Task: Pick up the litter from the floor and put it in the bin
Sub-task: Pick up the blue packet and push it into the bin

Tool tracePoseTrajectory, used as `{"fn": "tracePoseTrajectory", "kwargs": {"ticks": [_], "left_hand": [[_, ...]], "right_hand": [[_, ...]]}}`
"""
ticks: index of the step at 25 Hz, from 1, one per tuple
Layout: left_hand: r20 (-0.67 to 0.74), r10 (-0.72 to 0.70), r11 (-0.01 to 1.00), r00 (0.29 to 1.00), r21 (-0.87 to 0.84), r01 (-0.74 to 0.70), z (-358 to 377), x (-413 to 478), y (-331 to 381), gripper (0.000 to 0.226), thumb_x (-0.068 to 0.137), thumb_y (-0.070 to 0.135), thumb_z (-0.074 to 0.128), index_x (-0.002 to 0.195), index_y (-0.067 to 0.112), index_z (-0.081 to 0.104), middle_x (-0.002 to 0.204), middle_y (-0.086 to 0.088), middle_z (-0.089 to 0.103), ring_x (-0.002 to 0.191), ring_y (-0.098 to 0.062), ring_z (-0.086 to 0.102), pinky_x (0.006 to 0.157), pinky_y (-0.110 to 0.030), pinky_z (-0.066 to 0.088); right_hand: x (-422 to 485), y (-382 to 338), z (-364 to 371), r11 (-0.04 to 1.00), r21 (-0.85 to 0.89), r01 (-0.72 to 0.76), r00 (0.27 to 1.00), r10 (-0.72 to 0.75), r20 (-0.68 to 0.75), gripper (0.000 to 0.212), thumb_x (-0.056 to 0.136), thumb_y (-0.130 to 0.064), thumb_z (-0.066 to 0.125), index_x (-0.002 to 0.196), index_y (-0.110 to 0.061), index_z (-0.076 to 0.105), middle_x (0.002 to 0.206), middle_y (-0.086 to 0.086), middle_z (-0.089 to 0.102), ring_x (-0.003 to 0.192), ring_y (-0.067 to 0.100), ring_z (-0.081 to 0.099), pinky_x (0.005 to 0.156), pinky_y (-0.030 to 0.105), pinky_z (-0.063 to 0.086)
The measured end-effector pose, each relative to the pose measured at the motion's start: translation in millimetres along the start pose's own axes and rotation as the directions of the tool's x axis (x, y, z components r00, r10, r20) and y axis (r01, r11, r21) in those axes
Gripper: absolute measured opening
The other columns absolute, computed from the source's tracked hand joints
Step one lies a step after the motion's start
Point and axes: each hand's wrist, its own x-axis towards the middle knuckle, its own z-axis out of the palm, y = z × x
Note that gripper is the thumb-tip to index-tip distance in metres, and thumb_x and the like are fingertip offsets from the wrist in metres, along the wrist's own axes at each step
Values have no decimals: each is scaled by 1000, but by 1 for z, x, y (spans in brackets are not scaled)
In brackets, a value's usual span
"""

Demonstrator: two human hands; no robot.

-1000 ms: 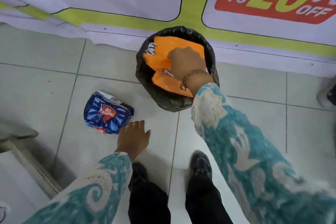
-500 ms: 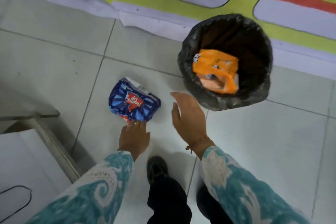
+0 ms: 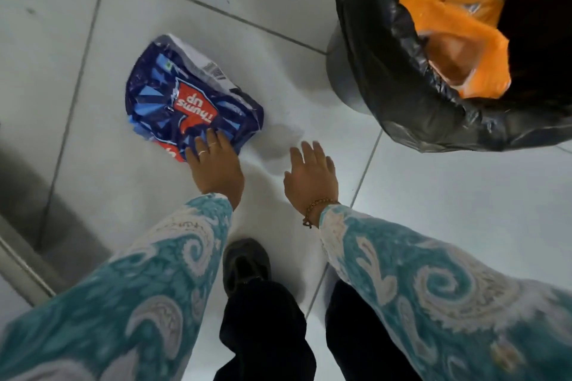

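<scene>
A crumpled blue wrapper with a red Thums Up logo (image 3: pixel 185 102) lies flat on the grey floor tiles. My left hand (image 3: pixel 216 164) rests its fingertips on the wrapper's near edge, fingers spread, not closed around it. My right hand (image 3: pixel 311 178) hovers open over bare tile to the right of the wrapper, holding nothing. The bin (image 3: pixel 387 71), lined with a black bag, stands at the upper right. An orange plastic bag (image 3: pixel 458 34) lies inside it.
My two dark shoes and trouser legs (image 3: pixel 247 266) stand just behind my hands. A metal frame edge (image 3: pixel 21 272) runs along the lower left. Tile joints cross the floor.
My right hand let go of the orange bag in the bin and came down beside the wrapper. My left hand reached forward onto the wrapper's edge. The view dropped closer to the floor.
</scene>
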Motion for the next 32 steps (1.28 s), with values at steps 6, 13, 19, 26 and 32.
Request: {"fn": "tracePoseTrajectory", "kwargs": {"ticks": [6,13,19,26,32], "left_hand": [[-64,200,980,978,9,-200,-7,5,-5,25,90,2,47,115,0,52,107,-20,66,94,-38,66,82,-45,53],[-79,166,934,983,-308,-183,-47,-77,-19,38,88,-3,43,124,4,52,101,-25,66,89,-43,64,73,-48,52],[-104,44,888,994,-452,-87,-131,-166,-40,35,90,9,49,124,17,51,97,-10,71,83,-33,65,73,-40,51],[-603,379,837,702,-100,-538,-265,-192,-12,52,69,-5,64,118,10,59,87,-11,75,73,-31,69,67,-40,56],[-548,811,478,202,423,-770,-321,-151,82,44,69,27,80,111,19,67,95,-3,76,86,-24,70,78,-36,56]], "right_hand": [[18,0,-2,1000,17,-1,1000,1,-22,53,96,-22,44,145,-11,27,156,12,23,145,30,14,118,48,21],[-41,-24,-53,978,142,-152,985,162,-59,45,92,-18,45,136,-10,38,141,10,45,129,28,41,104,42,39],[-126,-48,-152,944,275,-179,970,216,-109,42,96,-23,42,136,-14,40,139,6,49,127,26,44,102,37,41],[-153,-16,-274,820,572,-23,708,417,-570,31,95,-27,47,117,-10,59,111,20,66,100,38,61,82,42,52],[-125,50,-373,722,688,70,460,589,-665,36,95,-31,42,118,-10,61,117,14,68,108,32,59,89,36,47]]}}
